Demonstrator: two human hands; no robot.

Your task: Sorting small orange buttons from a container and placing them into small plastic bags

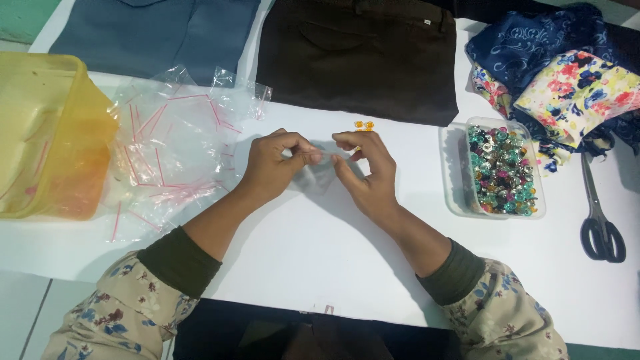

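Both of your hands meet at the middle of the frame over the white table (320, 247): your left hand (270, 167) and your right hand (365, 170) each pinch an edge of one small clear plastic bag (320, 170) between thumb and fingertips, so the bag hangs stretched between them, just above the table. Whether anything is inside the bag is too hard to tell.

Two small orange beads (363, 125) lie on the table just above your right hand, close to its knuckles but apart from them. To the right of that hand, near it, sits a clear plastic tray (455, 180) full of mixed coloured beads. Black scissors (600, 220) lie farther right, below a heap of printed cloth (567, 73) in the upper right of the frame.

Left of your left hand, a loose pile of empty clear bags (170, 150) with pink strips spreads toward a yellow tub (47, 133) at the left edge. Dark trousers (360, 53) lie at the top centre.
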